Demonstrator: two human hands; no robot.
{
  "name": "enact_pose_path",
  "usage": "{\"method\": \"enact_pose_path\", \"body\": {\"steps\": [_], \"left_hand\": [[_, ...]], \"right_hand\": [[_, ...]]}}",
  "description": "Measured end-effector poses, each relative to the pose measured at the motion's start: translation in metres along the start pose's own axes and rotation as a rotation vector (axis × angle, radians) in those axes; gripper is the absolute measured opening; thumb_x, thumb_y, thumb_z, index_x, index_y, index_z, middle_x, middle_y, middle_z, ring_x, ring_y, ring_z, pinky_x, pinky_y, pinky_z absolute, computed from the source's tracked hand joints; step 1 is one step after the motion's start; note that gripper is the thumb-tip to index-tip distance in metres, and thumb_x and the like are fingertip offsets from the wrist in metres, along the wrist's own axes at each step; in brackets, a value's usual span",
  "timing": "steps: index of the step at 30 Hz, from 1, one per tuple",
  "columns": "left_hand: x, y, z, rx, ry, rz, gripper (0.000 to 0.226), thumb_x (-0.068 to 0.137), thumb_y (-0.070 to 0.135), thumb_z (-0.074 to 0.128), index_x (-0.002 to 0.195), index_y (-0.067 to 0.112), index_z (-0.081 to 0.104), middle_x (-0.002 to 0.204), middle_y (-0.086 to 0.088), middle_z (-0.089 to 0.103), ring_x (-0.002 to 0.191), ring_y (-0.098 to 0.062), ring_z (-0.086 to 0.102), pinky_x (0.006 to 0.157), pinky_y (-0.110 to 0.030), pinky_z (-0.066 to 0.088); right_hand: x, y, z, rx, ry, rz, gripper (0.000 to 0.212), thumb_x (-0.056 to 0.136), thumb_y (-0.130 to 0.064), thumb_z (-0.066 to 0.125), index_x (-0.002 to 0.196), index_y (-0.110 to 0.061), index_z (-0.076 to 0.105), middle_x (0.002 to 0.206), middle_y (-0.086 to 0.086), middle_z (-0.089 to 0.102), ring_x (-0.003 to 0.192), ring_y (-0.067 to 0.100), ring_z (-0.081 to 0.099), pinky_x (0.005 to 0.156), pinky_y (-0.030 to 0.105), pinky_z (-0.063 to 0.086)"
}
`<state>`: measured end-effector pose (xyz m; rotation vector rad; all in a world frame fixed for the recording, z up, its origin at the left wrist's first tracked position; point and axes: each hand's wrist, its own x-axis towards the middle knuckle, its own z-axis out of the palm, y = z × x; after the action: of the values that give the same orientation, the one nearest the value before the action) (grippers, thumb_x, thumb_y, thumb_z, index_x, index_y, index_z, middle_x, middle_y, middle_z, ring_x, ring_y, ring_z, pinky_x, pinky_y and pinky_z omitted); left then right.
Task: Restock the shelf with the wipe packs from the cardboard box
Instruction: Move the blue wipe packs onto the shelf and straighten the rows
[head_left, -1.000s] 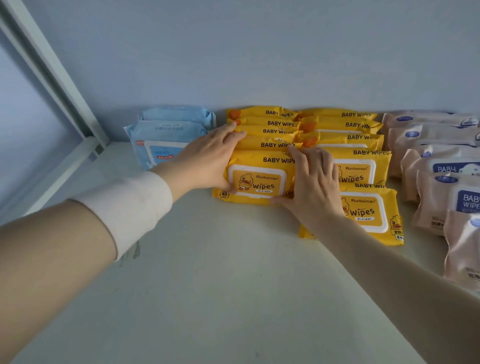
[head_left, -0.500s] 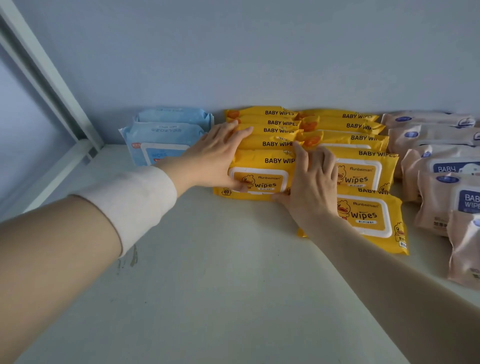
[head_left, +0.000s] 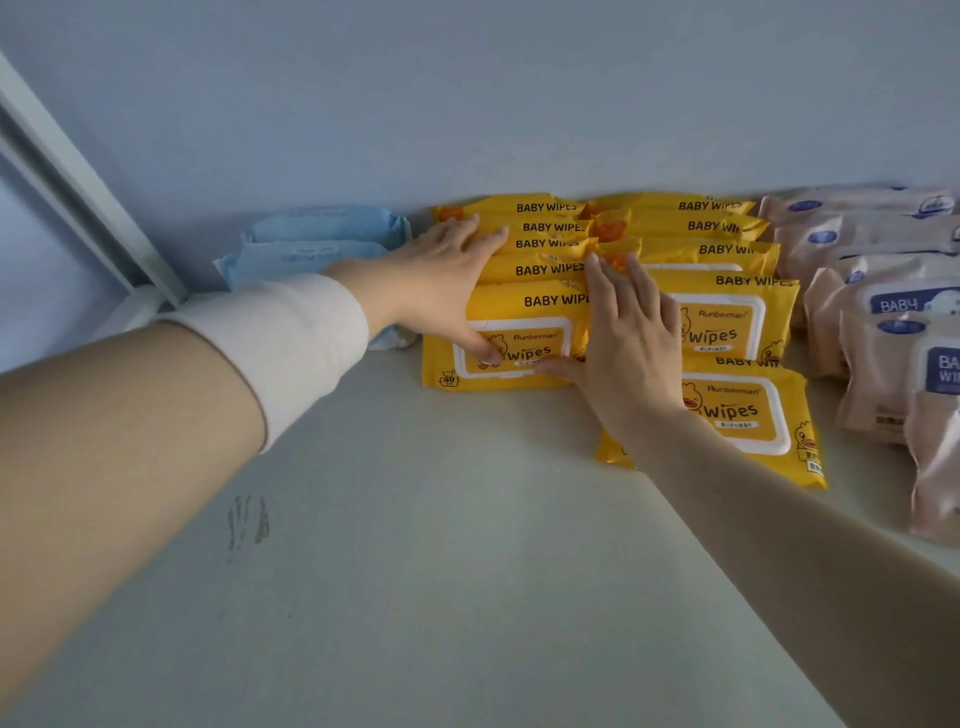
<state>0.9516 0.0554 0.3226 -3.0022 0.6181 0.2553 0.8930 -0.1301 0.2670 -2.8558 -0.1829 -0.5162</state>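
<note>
Left hand (head_left: 447, 291) lies flat, fingers straight, across the front yellow pack (head_left: 530, 312) at twelve o'clock on the shelf (head_left: 415, 545). Right hand (head_left: 623, 338) presses open-palmed on its three o'clock edge, gripping nothing. Blue packs (head_left: 311, 244) at ten, pink packs (head_left: 883, 291) at two.

10 yellow wipe packs (head_left: 524, 301), 2 blue wipe packs (head_left: 311, 254), at least 6 pink wipe packs (head_left: 872, 234), some cut off.
</note>
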Motion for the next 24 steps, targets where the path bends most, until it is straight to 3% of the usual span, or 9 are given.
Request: {"method": "enact_pose_path", "body": {"steps": [4,7,15,20,24], "left_hand": [[-0.010,-0.010,-0.005,0.001,-0.022,0.018,0.133,0.049,0.076,0.065,0.148,0.028,-0.009,0.158,-0.004,-0.013,0.145,-0.028,-0.008,0.115,-0.044,0.004],[-0.017,-0.019,-0.007,0.035,-0.002,0.038,0.129,0.045,0.081,0.054,0.149,0.029,-0.002,0.159,-0.002,-0.006,0.146,-0.025,0.001,0.116,-0.042,0.009],[-0.013,-0.016,-0.006,0.091,0.127,0.077,0.116,0.057,0.070,0.068,0.149,0.025,0.014,0.157,0.003,0.016,0.141,-0.023,0.024,0.109,-0.042,0.029],[-0.015,-0.010,-0.010,0.103,0.088,0.060,0.117,0.058,0.068,0.069,0.149,0.022,0.013,0.157,-0.001,0.018,0.141,-0.024,0.023,0.109,-0.045,0.029],[-0.020,0.009,-0.017,0.253,0.020,0.004,0.114,0.066,0.060,0.070,0.149,0.014,0.006,0.157,-0.011,0.010,0.144,-0.030,0.010,0.113,-0.047,0.020]], "right_hand": [[-0.001,0.000,-0.003,0.011,-0.014,-0.006,0.109,0.068,-0.059,0.069,0.150,-0.013,0.013,0.155,0.006,0.025,0.146,0.026,0.007,0.116,0.040,0.008],[0.000,0.002,-0.003,0.037,-0.034,-0.005,0.110,0.067,-0.057,0.070,0.150,-0.014,0.011,0.156,0.005,0.022,0.146,0.025,0.005,0.117,0.040,0.006],[0.004,0.007,0.004,-0.005,0.004,-0.026,0.111,0.065,-0.057,0.069,0.150,-0.014,0.012,0.153,0.006,0.029,0.145,0.026,0.010,0.113,0.038,0.007],[0.004,0.005,0.003,-0.039,-0.011,-0.014,0.110,0.067,-0.057,0.069,0.150,-0.015,0.010,0.153,0.007,0.029,0.146,0.027,0.009,0.114,0.040,0.009],[0.005,0.001,-0.010,-0.026,-0.107,-0.022,0.111,0.069,-0.054,0.072,0.150,-0.013,0.007,0.154,0.009,0.023,0.145,0.029,0.010,0.116,0.042,0.009]]}}
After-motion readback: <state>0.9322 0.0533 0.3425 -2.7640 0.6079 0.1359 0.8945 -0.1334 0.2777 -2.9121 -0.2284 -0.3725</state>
